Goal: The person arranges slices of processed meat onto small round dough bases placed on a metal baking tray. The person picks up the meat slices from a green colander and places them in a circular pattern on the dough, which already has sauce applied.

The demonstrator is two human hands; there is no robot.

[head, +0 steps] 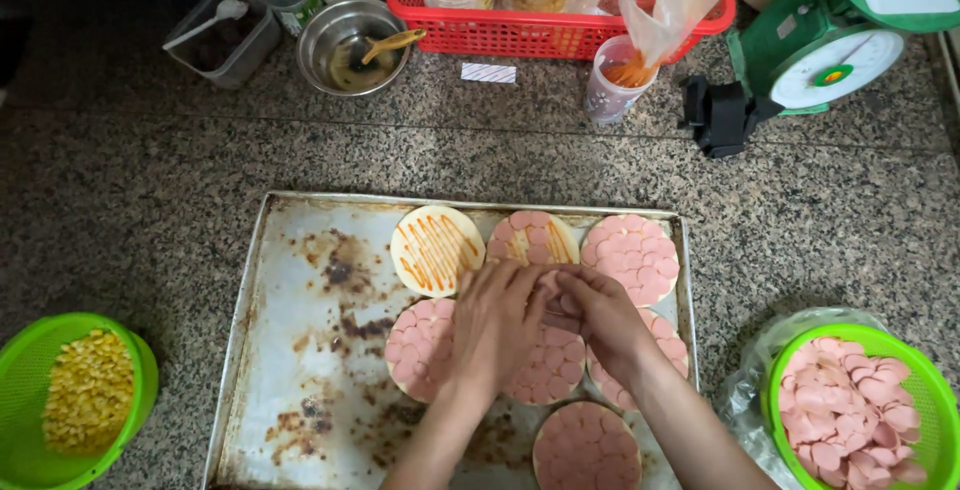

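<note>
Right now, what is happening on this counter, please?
A person's left hand and right hand meet over a worn metal baking tray, laying pink sausage slices on a half-covered round base. Five other bases are already covered; one base with orange sauce stripes has no slices. A green basket of slices stands at the right, a green basket of corn at the left.

seven round bases [632, 255], two green baskets [25, 370], one tray [290, 350].

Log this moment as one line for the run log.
left hand + right hand: laying pink sausage slices on half-covered round base | metal baking tray | sauce-only base beside | sausage basket right
</note>
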